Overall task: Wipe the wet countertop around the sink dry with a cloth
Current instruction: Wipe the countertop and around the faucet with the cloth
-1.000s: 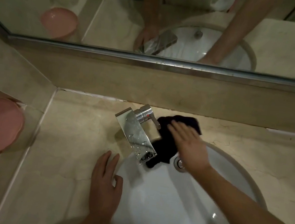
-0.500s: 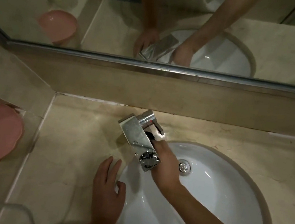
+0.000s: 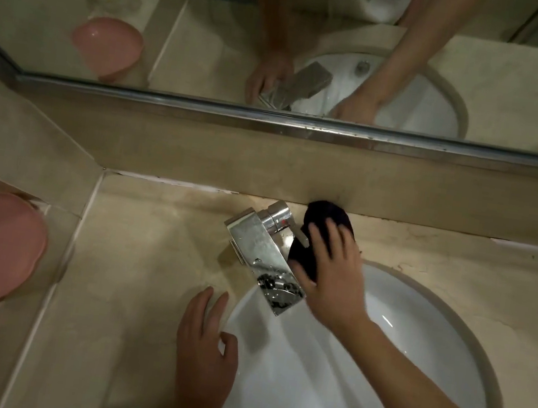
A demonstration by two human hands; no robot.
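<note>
The beige countertop surrounds the white sink. The right hand presses with spread fingers the dark cloth behind the sink, beside the chrome faucet. The left hand rests flat, relaxed, on the sink edge.

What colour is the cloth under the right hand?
Black or very dark, no visible pattern: the cloth under the right hand, beside the faucet. Head view.
</note>
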